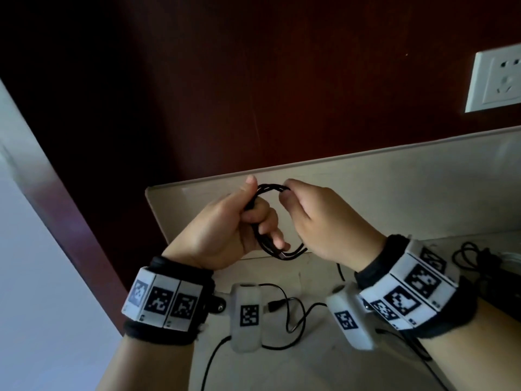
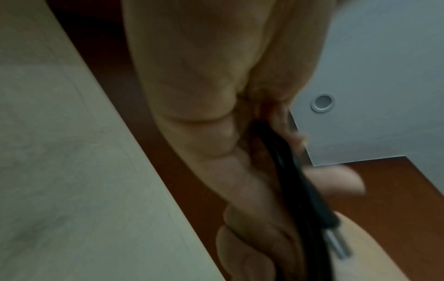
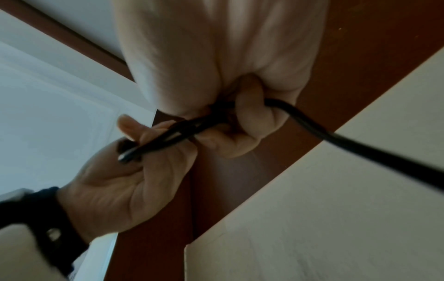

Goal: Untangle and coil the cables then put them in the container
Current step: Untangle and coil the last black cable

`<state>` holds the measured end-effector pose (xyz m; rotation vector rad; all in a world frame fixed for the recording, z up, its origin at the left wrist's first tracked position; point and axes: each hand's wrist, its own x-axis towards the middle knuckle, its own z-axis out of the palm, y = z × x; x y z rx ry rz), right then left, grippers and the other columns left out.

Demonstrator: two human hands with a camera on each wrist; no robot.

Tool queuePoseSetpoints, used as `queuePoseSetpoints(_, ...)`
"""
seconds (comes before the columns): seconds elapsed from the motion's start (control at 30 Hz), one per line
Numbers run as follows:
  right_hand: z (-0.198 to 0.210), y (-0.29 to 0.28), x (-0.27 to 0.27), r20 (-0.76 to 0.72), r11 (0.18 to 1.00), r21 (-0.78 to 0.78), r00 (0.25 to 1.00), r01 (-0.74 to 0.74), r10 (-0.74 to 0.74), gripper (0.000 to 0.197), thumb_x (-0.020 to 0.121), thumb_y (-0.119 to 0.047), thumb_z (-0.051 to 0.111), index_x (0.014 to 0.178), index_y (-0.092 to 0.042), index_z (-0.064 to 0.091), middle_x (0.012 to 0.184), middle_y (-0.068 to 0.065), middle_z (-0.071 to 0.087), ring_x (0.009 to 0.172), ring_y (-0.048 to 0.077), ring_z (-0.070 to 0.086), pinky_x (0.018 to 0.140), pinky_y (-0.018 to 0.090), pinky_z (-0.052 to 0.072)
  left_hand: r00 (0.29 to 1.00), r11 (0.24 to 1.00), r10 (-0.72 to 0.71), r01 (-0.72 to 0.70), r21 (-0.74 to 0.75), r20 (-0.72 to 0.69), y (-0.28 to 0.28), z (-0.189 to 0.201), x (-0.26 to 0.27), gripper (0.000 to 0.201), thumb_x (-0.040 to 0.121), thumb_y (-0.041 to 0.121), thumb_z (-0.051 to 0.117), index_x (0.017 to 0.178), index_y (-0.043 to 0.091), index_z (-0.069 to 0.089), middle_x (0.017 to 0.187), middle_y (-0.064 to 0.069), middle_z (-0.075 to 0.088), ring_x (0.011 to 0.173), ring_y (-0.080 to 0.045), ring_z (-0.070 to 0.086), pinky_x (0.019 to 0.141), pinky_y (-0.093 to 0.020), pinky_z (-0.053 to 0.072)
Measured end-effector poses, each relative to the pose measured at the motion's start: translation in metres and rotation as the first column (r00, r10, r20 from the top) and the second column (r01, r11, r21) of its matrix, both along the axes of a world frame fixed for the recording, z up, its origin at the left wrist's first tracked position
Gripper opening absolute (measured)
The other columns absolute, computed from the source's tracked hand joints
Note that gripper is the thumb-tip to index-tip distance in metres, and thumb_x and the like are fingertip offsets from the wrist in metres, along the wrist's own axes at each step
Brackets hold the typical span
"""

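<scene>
A black cable (image 1: 270, 189) is wound into a small coil held up between both hands above the table. My left hand (image 1: 239, 221) grips the coil's left side with curled fingers, thumb up; the cable's metal plug (image 1: 282, 256) sticks out below it. My right hand (image 1: 310, 218) pinches the top of the coil. In the left wrist view the black strands (image 2: 288, 171) run along my fingers to the plug (image 2: 336, 243). In the right wrist view my right fingers (image 3: 250, 114) curl round the cable (image 3: 360, 152), which trails off right. A pale shallow container (image 1: 366, 187) stands behind the hands.
More black cables lie on the table: a loose one with a plug (image 1: 284, 306) below my wrists and a bundle (image 1: 473, 255) at the right. A white wall socket (image 1: 496, 80) sits on the dark red wall. The table's left edge drops off beside my left arm.
</scene>
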<state>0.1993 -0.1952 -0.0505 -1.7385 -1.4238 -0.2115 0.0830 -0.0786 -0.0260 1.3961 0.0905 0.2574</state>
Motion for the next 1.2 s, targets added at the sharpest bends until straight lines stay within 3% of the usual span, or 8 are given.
queuePoseSetpoints(0.23, -0.003, 0.001, -0.002, 0.123, 0.996, -0.04, 0.989, 0.084, -0.079, 0.027, 0.105, -0.028, 0.035, 0.08, -0.024, 0.044, 0.055, -0.005, 0.044, 0.046, 0.011, 0.043, 0.047, 0.028, 0.027, 0.994, 0.99, -0.064, 0.052, -0.134, -0.089, 0.001, 0.0, 0.003, 0.045, 0.09, 0.051, 0.038, 0.066, 0.015, 0.05, 0.051, 0.007, 0.023, 0.04, -0.006, 0.019, 0.041, -0.021, 0.031)
queuePoseSetpoints(0.4, -0.002, 0.001, -0.002, 0.059, 0.997, -0.079, 0.998, 0.016, -0.012, 0.03, 0.106, -0.03, 0.035, 0.081, -0.018, 0.047, 0.058, -0.003, 0.046, 0.048, 0.016, 0.043, 0.051, 0.037, 0.033, 0.971, 0.987, -0.151, 0.138, -0.082, -0.185, 0.002, -0.001, 0.0, 0.042, 0.09, 0.052, 0.032, 0.059, 0.024, 0.028, 0.055, 0.006, 0.012, 0.046, -0.011, 0.007, 0.042, -0.024, 0.014)
queuePoseSetpoints(0.53, 0.004, -0.004, 0.008, 0.047, 1.0, 0.021, 0.999, -0.02, 0.019, 0.029, 0.103, -0.037, 0.036, 0.087, -0.018, 0.052, 0.057, 0.002, 0.048, 0.047, 0.019, 0.045, 0.049, 0.039, 0.032, 0.998, 0.969, -0.057, 0.06, -0.238, 0.02, 0.007, 0.005, -0.002, 0.041, 0.09, 0.044, 0.037, 0.054, 0.025, 0.034, 0.053, 0.008, 0.009, 0.042, -0.011, 0.004, 0.039, -0.022, 0.008)
queuePoseSetpoints(0.73, -0.002, -0.011, 0.034, 0.078, 0.97, -0.083, 0.972, 0.227, -0.221, 0.04, 0.102, -0.039, 0.042, 0.077, -0.018, 0.065, 0.049, 0.003, 0.046, 0.041, 0.017, 0.041, 0.046, 0.032, 0.029, 0.938, 0.854, -0.176, 0.296, -0.428, 0.297, 0.054, 0.01, -0.017, 0.037, 0.103, 0.035, 0.033, 0.068, 0.023, 0.037, 0.056, 0.005, 0.025, 0.046, -0.012, 0.022, 0.045, -0.029, 0.023)
queuePoseSetpoints(0.87, -0.004, -0.012, 0.012, 0.292, 0.881, -0.298, 0.913, 0.369, -0.283, 0.041, 0.102, -0.036, 0.039, 0.074, -0.015, 0.06, 0.067, 0.002, 0.061, 0.054, 0.018, 0.053, 0.053, 0.03, 0.037, 0.958, 0.95, 0.127, -0.043, -0.31, 0.256, 0.033, 0.014, -0.02, 0.043, 0.099, 0.038, 0.033, 0.059, 0.024, 0.036, 0.049, 0.009, 0.019, 0.038, -0.007, 0.012, 0.04, -0.022, 0.016)
queuePoseSetpoints(1.0, 0.003, -0.016, -0.029, 0.34, 0.843, -0.507, 0.94, 0.183, 0.001, 0.018, 0.092, -0.009, 0.044, 0.094, -0.011, 0.062, 0.08, 0.002, 0.054, 0.066, 0.02, 0.052, 0.058, 0.029, 0.041, 0.938, 0.962, 0.274, -0.266, -0.065, 0.214, 0.009, 0.01, -0.006, 0.044, 0.106, 0.035, 0.025, 0.067, 0.019, 0.037, 0.053, 0.001, 0.052, 0.039, -0.013, 0.05, 0.042, -0.022, 0.024)
queuePoseSetpoints(1.1, 0.007, -0.021, -0.039, 0.43, 0.825, -0.536, 0.899, 0.179, 0.085, 0.014, 0.093, -0.005, 0.044, 0.084, -0.013, 0.05, 0.069, -0.001, 0.036, 0.061, 0.021, 0.044, 0.054, 0.029, 0.033, 0.936, 0.912, 0.269, -0.323, 0.254, 0.225, -0.007, 0.003, 0.0, 0.043, 0.109, 0.028, 0.024, 0.072, 0.011, 0.038, 0.065, -0.015, 0.068, 0.058, -0.028, 0.069, 0.048, -0.028, 0.048)
queuePoseSetpoints(1.2, 0.015, -0.024, -0.038, 0.464, 0.897, -0.393, 0.886, 0.202, 0.004, 0.018, 0.099, -0.026, 0.051, 0.085, -0.019, 0.059, 0.066, -0.003, 0.042, 0.059, 0.02, 0.051, 0.055, 0.032, 0.043, 0.924, 0.781, 0.312, -0.381, 0.494, 0.221, -0.015, -0.003, 0.004, 0.039, 0.108, 0.025, 0.031, 0.074, 0.008, 0.043, 0.066, -0.007, 0.071, 0.052, -0.017, 0.064, 0.049, -0.025, 0.049)
